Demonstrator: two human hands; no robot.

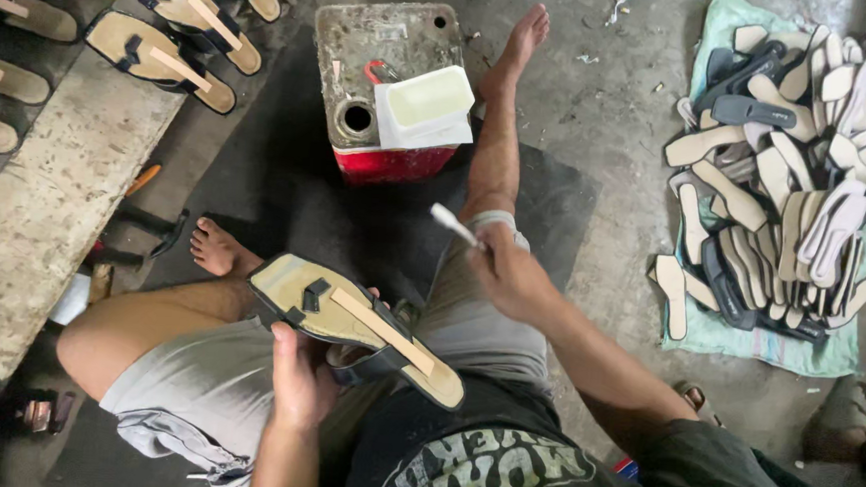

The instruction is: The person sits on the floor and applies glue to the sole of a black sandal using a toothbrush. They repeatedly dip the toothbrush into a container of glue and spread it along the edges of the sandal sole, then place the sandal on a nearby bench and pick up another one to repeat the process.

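My left hand (299, 381) holds a sandal (348, 321) over my lap, its tan insole facing up, with black straps and a pale strip lying along it. My right hand (511, 273) is raised to the right of the sandal and grips a small white brush (451, 223) whose tip points up and left. A red metal can (392, 91) with a grimy top stands on the floor ahead of my knees, and a white tub (423, 106) of pale glue rests on it.
Several finished sandals (169, 52) lie along a concrete ledge (44, 210) at the left. A heap of cut soles and straps (788, 165) sits on a green cloth (748, 338) at the right. A hammer (143, 241) lies by my left foot.
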